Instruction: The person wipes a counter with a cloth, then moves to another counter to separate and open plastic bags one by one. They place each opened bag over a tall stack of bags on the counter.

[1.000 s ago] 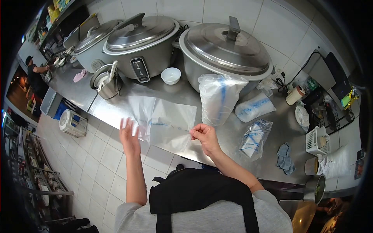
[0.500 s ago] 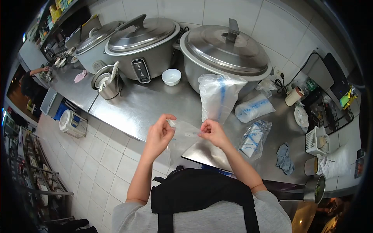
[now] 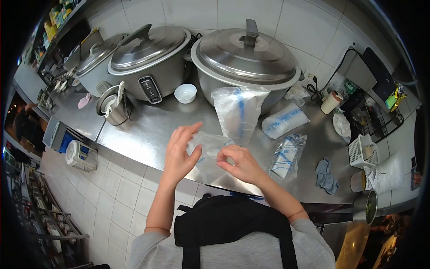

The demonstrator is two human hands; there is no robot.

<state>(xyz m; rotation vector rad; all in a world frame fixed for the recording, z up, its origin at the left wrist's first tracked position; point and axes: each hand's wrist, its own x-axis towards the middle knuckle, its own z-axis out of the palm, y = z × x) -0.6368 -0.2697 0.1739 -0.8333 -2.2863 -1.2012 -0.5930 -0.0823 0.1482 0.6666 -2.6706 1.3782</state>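
Observation:
Between my hands a clear plastic bag (image 3: 207, 167) hangs over the counter's front edge. My left hand (image 3: 181, 150) is beside the bag's left side, fingers stretched and thumb apart, with no firm grip visible. My right hand (image 3: 239, 163) has its fingers curled on the bag's right side, thumb toward the index finger. Just behind, a filled-looking white plastic bag with a blue stripe (image 3: 239, 112) stands upright against the large pot. To its right lie a rolled bundle of blue-printed plastic (image 3: 285, 121) and an opened pack of folded bags (image 3: 286, 157).
Three large lidded cookers, including the rightmost pot (image 3: 251, 58), line the wall. A white bowl (image 3: 185, 93) and a steel container of utensils (image 3: 114, 105) stand before them. A blue-grey cloth (image 3: 327, 175) and a white basket (image 3: 363, 150) are at right. Another person (image 3: 27, 123) is far left.
My left fingers have spread from a near-pinch. The clear bag now appears spread wider between my hands, and my right hand sits slightly lower. The camera view has shifted a little.

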